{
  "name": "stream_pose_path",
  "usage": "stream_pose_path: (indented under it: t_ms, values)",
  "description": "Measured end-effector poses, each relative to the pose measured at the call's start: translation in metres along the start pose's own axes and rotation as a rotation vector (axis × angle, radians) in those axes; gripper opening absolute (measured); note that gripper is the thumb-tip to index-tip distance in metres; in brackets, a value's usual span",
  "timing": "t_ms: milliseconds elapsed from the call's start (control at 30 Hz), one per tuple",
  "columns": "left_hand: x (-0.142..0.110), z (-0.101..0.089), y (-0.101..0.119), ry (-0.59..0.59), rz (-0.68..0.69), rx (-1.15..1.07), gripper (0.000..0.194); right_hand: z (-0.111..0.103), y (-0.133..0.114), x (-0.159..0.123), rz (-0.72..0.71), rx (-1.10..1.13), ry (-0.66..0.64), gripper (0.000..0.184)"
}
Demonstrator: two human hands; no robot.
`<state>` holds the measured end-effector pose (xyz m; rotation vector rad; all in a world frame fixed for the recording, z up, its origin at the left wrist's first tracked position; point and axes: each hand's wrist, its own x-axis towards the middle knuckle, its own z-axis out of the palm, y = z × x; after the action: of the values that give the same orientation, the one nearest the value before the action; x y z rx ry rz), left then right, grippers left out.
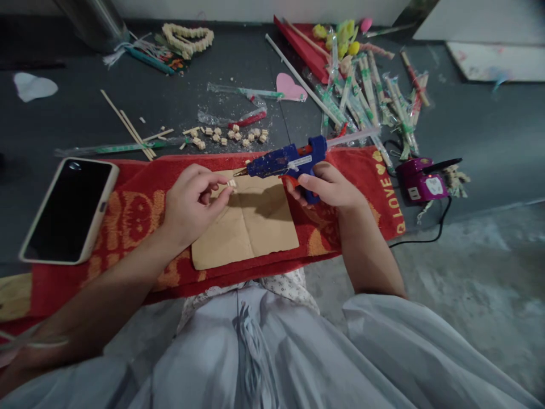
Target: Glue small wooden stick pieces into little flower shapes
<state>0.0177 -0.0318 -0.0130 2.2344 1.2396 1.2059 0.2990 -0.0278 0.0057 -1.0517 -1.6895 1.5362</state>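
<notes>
Between the thumb and forefinger of my left hand (193, 201) is a small pale wooden piece (231, 183), held over a sheet of brown cardboard (247, 227). My right hand (326, 187) is wrapped round the handle of a blue hot glue gun (289, 161). The gun points left, its metal nozzle close above the small piece. A clear glue stick (353, 136) sticks out of its back end. Under the cardboard lies a red towel (140, 221) with orange patterns. Several similar small wooden pieces (234, 135) lie beyond the towel.
A phone (63, 210) lies at the left on the towel's edge. Thin wooden sticks (130, 128) are behind it. Wrapped chopsticks (361, 91) lie piled at the back right. A purple power socket (421, 180) with a black cord stands at the right. A beaded wooden ring (187, 48) is at the back.
</notes>
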Motion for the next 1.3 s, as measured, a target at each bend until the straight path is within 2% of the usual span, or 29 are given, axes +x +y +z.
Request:
stream_pose_path:
  t_ms: [167,300,433,533,633,733,867,1067,1133,1200,1300]
  values:
    - [0.000,-0.002,0.001,-0.035,-0.046,0.020,0.005,0.000,-0.001,-0.003,-0.047,-0.044,0.068,0.050]
    - [-0.001,-0.003,0.003,-0.048,-0.059,0.002,0.007,-0.004,0.001,-0.008,-0.119,-0.130,0.173,0.045]
    - [-0.001,-0.003,0.005,-0.048,-0.074,-0.024,0.005,-0.015,0.003,-0.019,-0.216,-0.547,0.425,0.029]
    - [-0.001,-0.003,0.006,-0.046,-0.082,-0.043,0.003,-0.025,0.001,-0.029,-0.156,-0.958,0.544,0.030]
    - [-0.001,-0.003,0.007,-0.038,-0.080,-0.061,0.003,-0.033,0.001,-0.037,0.023,-1.281,0.509,0.040]
    - [-0.001,-0.001,0.007,-0.030,-0.083,-0.096,0.003,-0.037,0.003,-0.040,0.200,-1.504,0.473,0.038]
    - [-0.001,0.001,0.005,0.008,-0.082,-0.166,0.002,-0.035,0.008,-0.040,0.289,-1.660,0.444,0.043]
    - [-0.001,0.002,0.005,-0.006,-0.174,-0.234,0.002,-0.036,-0.001,-0.052,0.275,-1.732,0.276,0.037]
    - [-0.001,0.003,0.005,-0.005,-0.211,-0.260,0.005,-0.032,-0.011,-0.057,0.244,-1.709,0.229,0.043]
    - [0.000,0.004,0.005,-0.002,-0.249,-0.296,0.010,-0.020,-0.023,-0.056,0.150,-1.633,0.217,0.048]
    - [0.001,0.005,0.005,0.002,-0.315,-0.364,0.020,0.013,-0.037,-0.044,-0.029,-1.495,0.251,0.030]
